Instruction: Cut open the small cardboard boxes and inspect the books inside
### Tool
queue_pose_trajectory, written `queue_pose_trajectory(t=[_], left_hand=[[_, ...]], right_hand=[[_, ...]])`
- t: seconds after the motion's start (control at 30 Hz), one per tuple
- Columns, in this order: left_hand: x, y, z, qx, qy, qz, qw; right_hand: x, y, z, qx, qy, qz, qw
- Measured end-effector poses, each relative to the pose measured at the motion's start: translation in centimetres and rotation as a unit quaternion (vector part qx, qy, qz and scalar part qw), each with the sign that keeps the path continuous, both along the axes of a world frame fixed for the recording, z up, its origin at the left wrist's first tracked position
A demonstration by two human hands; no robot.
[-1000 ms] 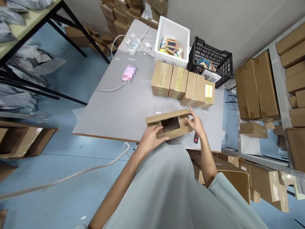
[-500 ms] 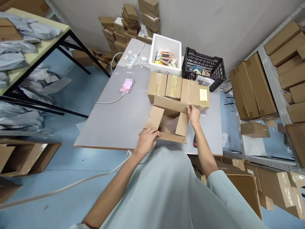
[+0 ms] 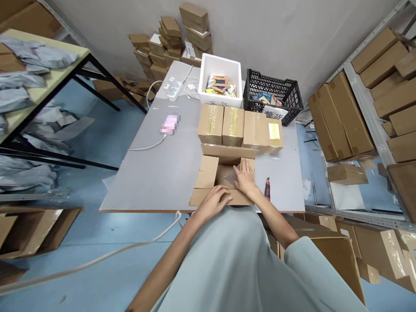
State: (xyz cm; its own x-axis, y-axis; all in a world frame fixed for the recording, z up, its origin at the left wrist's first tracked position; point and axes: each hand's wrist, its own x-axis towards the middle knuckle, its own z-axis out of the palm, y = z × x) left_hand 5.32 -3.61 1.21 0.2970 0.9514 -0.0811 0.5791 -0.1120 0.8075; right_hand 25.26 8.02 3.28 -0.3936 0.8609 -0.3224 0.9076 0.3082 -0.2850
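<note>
An open cardboard box (image 3: 208, 169) lies at the front edge of the grey table, its flaps spread and its inside partly in view. My left hand (image 3: 214, 203) rests over the front flap with its fingers apart. On the right flap lies my right hand (image 3: 245, 178), fingers spread and reaching towards the box's opening. Neither hand is closed round anything. A red and black cutter (image 3: 267, 189) is on the table to the right of the box. Taped cardboard boxes (image 3: 233, 125) stand in a row just behind it.
Behind the row are a white foam box (image 3: 221, 65) and a black crate (image 3: 273, 89) with small packets inside. A pixelated pink object (image 3: 170, 124) with a cable lies on the table (image 3: 146, 173). Shelves with boxes (image 3: 349, 117) stand at the right.
My right hand has left the back flap and moved down onto the right flap. The front flap now lies flatter, with my left hand loosened over it. The cutter shows fully.
</note>
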Motion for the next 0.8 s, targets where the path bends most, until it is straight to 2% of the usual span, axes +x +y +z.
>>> queue_pose_trajectory(t=[0.1, 0.23, 0.37, 0.5, 0.63, 0.7, 0.8], left_hand=[[1.2, 1.5, -0.1, -0.011, -0.005, -0.032, 0.999], [2.1, 2.8, -0.4, -0.008, 0.001, -0.056, 0.998], [3.4, 4.7, -0.4, -0.008, 0.045, -0.063, 0.997], [6.0, 8.7, -0.2, -0.025, 0.111, -0.064, 0.991], [9.0, 12.5, 0.1, -0.078, 0.171, -0.127, 0.974], [9.9, 13.2, 0.3, -0.086, 0.209, -0.148, 0.963], [9.9, 13.0, 0.2, -0.064, 0.244, -0.131, 0.959]], right_hand=[[2.2, -2.2, 0.1, 0.029, 0.054, -0.034, 0.998], [7.2, -4.4, 0.8, 0.093, 0.113, -0.132, 0.980], [10.8, -6.6, 0.0, 0.112, 0.132, -0.218, 0.960], [10.8, -8.1, -1.7, 0.094, 0.150, -0.237, 0.955], [10.1, -8.2, -2.0, 0.088, 0.163, -0.237, 0.954], [10.3, -7.9, -1.6, 0.073, 0.157, -0.233, 0.957], [10.8, -7.5, -0.5, 0.042, 0.125, -0.231, 0.964]])
